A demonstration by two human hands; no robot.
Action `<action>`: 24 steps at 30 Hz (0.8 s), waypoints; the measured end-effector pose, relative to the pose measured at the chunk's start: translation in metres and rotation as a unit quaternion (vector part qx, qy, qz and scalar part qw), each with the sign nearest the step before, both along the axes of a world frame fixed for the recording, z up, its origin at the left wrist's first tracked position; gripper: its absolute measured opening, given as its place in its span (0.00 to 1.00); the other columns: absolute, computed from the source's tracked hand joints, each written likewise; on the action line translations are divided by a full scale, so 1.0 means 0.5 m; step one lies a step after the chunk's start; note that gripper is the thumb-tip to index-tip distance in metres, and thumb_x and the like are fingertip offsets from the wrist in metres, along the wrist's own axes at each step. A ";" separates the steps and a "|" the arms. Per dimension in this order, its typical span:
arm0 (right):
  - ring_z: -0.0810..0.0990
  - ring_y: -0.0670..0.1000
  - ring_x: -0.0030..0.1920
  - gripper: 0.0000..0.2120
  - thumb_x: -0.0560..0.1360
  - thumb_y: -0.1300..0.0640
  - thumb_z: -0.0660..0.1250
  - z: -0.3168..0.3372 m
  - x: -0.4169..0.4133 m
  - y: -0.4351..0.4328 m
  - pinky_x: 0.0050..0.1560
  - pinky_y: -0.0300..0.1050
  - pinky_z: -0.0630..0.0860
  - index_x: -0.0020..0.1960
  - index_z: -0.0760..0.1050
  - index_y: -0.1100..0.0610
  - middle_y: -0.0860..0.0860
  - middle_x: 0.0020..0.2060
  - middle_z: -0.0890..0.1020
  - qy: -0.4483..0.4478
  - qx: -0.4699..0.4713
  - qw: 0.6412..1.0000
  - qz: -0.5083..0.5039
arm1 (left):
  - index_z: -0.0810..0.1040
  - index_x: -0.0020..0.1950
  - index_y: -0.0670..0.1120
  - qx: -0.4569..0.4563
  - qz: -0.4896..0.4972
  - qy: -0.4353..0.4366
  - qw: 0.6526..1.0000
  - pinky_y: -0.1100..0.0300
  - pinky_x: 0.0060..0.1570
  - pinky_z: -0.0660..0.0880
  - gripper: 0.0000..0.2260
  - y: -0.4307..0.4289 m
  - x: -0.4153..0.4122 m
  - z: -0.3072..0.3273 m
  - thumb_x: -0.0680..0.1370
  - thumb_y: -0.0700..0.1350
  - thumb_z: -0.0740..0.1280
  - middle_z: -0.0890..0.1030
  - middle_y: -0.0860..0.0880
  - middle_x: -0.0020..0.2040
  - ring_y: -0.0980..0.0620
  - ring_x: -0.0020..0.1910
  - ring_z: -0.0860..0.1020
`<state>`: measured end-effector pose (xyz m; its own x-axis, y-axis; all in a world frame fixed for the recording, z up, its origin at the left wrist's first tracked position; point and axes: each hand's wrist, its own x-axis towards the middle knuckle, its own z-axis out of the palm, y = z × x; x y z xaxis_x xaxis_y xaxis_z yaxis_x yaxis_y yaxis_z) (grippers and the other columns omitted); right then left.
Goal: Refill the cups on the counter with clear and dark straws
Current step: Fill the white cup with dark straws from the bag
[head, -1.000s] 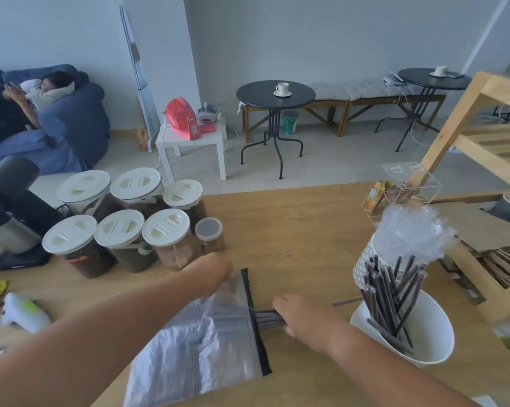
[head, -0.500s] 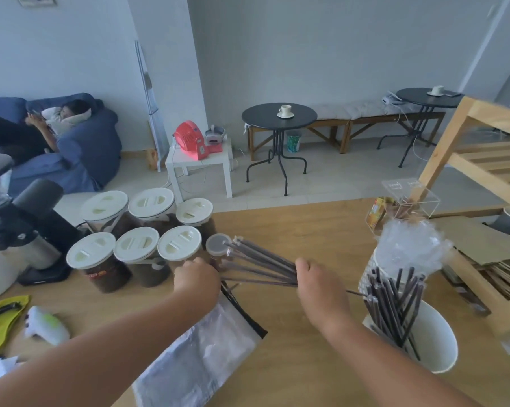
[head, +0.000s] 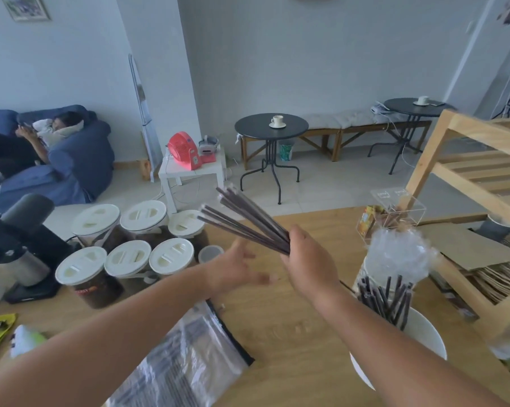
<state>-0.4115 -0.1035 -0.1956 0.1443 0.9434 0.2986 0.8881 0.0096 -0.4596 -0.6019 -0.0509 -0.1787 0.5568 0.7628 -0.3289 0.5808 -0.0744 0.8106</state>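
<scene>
The right hand (head: 309,259) is clenched around a fanned bundle of dark straws (head: 245,220), held up above the worktop (head: 291,333) and pointing up-left. The left hand (head: 236,267) hovers just beside it with fingers spread, grasping nothing. A white cup (head: 424,336) at the right holds more dark straws upright; behind it a second cup (head: 362,274) carries clear straws (head: 400,254). A clear zip bag (head: 186,362) with dark straws inside lies flat below the hands. Lidded jars (head: 130,245) with brown contents stand at left.

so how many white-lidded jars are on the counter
6 white-lidded jars, counter's left: back row; front row. None appear hidden.
</scene>
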 end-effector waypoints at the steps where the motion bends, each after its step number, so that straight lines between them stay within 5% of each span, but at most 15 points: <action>1: 0.76 0.47 0.36 0.09 0.83 0.53 0.69 0.021 -0.002 -0.005 0.29 0.42 0.65 0.51 0.68 0.50 0.45 0.40 0.77 0.047 0.011 0.999 0.023 | 0.68 0.77 0.50 0.007 0.007 -0.116 0.993 0.45 0.70 0.72 0.44 -0.010 0.016 0.029 0.66 0.65 0.80 0.77 0.50 0.71 0.49 0.71 0.75; 4: 0.76 0.45 0.34 0.06 0.83 0.52 0.66 0.092 0.012 -0.038 0.29 0.42 0.67 0.52 0.69 0.48 0.45 0.37 0.78 0.134 0.059 0.987 0.073 | 0.83 0.62 0.55 0.056 0.020 -0.346 0.936 0.44 0.67 0.75 0.24 -0.048 0.078 0.111 0.70 0.62 0.79 0.84 0.47 0.63 0.47 0.67 0.80; 7: 0.76 0.46 0.32 0.07 0.81 0.59 0.67 0.144 0.053 -0.076 0.29 0.46 0.72 0.54 0.71 0.50 0.47 0.37 0.78 0.179 0.064 0.978 0.083 | 0.83 0.55 0.68 0.081 0.049 -0.446 0.890 0.41 0.68 0.74 0.19 -0.078 0.146 0.193 0.67 0.63 0.80 0.82 0.51 0.65 0.49 0.68 0.79; 11: 0.66 0.44 0.26 0.17 0.80 0.58 0.65 0.163 0.128 -0.132 0.25 0.38 0.64 0.41 0.63 0.39 0.41 0.30 0.71 0.229 0.066 0.969 0.072 | 0.82 0.59 0.50 0.105 0.025 -0.510 0.854 0.38 0.61 0.79 0.21 -0.106 0.237 0.276 0.71 0.56 0.80 0.85 0.40 0.57 0.39 0.57 0.85; 14: 0.65 0.45 0.28 0.14 0.81 0.57 0.64 0.157 0.192 -0.186 0.27 0.39 0.65 0.42 0.64 0.44 0.45 0.30 0.68 0.249 0.080 0.964 0.041 | 0.78 0.60 0.42 0.088 0.001 -0.502 0.861 0.46 0.48 0.82 0.17 -0.140 0.320 0.298 0.76 0.46 0.77 0.83 0.41 0.42 0.40 0.41 0.85; 17: 0.70 0.57 0.32 0.09 0.82 0.53 0.66 0.141 0.250 -0.228 0.31 0.53 0.70 0.45 0.68 0.51 0.59 0.35 0.72 0.273 0.094 0.957 0.016 | 0.79 0.48 0.42 0.131 -0.043 -0.472 0.871 0.50 0.39 0.81 0.06 -0.181 0.394 0.299 0.81 0.43 0.72 0.78 0.44 0.32 0.44 0.33 0.79; 19: 0.72 0.54 0.31 0.09 0.81 0.49 0.67 0.127 0.279 -0.247 0.31 0.48 0.70 0.46 0.70 0.51 0.61 0.35 0.73 0.292 0.114 0.950 0.005 | 0.77 0.44 0.42 0.154 -0.075 -0.458 0.872 0.54 0.36 0.80 0.09 -0.206 0.441 0.302 0.81 0.44 0.72 0.77 0.45 0.30 0.45 0.31 0.78; 22: 0.74 0.49 0.32 0.09 0.79 0.47 0.67 0.085 0.317 -0.273 0.33 0.39 0.73 0.43 0.73 0.49 0.56 0.34 0.76 0.290 0.101 0.951 -0.028 | 0.76 0.49 0.37 0.111 -0.128 -0.446 0.879 0.49 0.42 0.83 0.13 -0.234 0.492 0.285 0.77 0.43 0.76 0.79 0.46 0.34 0.47 0.34 0.81; 24: 0.78 0.55 0.35 0.11 0.79 0.44 0.66 0.038 0.342 -0.296 0.38 0.51 0.78 0.44 0.73 0.49 0.56 0.36 0.78 0.283 0.054 0.956 -0.063 | 0.75 0.57 0.39 0.086 -0.140 -0.448 0.879 0.48 0.46 0.84 0.17 -0.241 0.507 0.252 0.75 0.42 0.78 0.80 0.43 0.38 0.47 0.38 0.82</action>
<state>-0.2405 -0.2517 -0.1767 0.4224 0.8759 0.2333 0.4956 -0.0077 -0.8685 -0.3483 -0.1714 -0.0529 0.7070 0.5502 0.4443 -0.3453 -0.2798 0.8958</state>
